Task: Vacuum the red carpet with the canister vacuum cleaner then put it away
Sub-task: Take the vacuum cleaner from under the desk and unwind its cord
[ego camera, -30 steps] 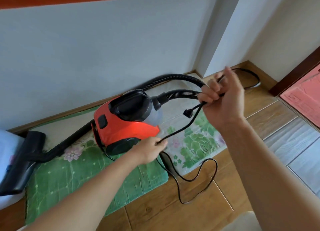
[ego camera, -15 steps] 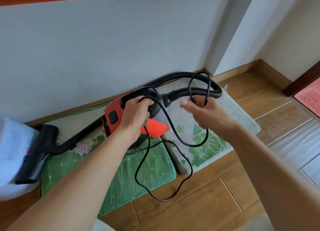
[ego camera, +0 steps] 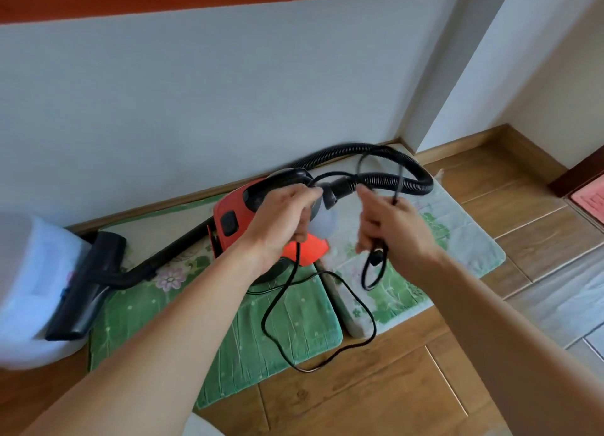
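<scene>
The red and black canister vacuum (ego camera: 232,216) sits on green floral mats by the wall. Its ribbed black hose (ego camera: 385,181) loops behind it, and the wand runs left to the black floor head (ego camera: 88,288). My left hand (ego camera: 284,220) is closed over the vacuum's top and pins the black power cord (ego camera: 330,305) there. My right hand (ego camera: 389,226) grips loops of the same cord, with the plug end hanging below the fist. Slack cord lies in a loop on the mat and the wooden floor. A corner of the red carpet (ego camera: 591,200) shows at the far right.
Green floral mats (ego camera: 261,334) lie along the white wall. A white plastic container (ego camera: 29,288) stands at the left, under the floor head. A wall corner juts out at the right (ego camera: 457,76). Wooden floor and pale tiles (ego camera: 562,298) spread to the right.
My left hand moved from the cord near the vacuum's base up onto its top. My right hand came down from the hose, carrying cord loops toward the left hand.
</scene>
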The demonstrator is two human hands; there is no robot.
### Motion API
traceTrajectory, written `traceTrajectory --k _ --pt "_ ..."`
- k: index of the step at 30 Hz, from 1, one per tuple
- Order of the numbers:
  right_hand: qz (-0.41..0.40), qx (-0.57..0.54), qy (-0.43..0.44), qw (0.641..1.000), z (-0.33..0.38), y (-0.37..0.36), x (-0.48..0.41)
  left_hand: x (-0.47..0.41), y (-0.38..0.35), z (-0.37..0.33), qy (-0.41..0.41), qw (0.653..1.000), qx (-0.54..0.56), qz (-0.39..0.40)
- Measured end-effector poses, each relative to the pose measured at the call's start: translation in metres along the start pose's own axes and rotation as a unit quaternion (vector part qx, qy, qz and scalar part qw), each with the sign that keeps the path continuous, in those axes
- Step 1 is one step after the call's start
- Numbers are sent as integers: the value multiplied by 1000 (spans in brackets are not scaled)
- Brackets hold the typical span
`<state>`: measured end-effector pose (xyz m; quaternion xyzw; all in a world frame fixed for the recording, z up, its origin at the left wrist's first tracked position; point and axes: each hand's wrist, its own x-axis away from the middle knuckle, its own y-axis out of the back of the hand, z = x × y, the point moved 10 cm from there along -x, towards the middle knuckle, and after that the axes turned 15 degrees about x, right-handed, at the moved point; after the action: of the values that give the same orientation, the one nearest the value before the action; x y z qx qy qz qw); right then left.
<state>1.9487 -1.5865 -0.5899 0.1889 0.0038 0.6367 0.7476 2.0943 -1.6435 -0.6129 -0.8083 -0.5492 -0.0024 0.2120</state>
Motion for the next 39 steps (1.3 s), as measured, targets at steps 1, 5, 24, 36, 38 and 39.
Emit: traceTrajectory --k 1,5,24,36,38,39 --pt "-36 -82 5 996 0 18 -3 2 -8 9 33 999 0 40" --pt "-199 -303 10 932 -12 99 -8 14 -25 33 96 982 -93 132" --pt "-119 -217 -83 965 -27 40 -14 30 -68 42 -45 901 -383 198" --pt "-360 -245 -12 900 -36 178 10 -10 33 9 -10 998 -43 -42" --pt "-274 -172 -7 946 -26 142 -1 -11 27 7 -13 998 24 -51" --pt "-227 -126 0 966 -20 122 -4 -11 23 5 -15 998 42 -48"
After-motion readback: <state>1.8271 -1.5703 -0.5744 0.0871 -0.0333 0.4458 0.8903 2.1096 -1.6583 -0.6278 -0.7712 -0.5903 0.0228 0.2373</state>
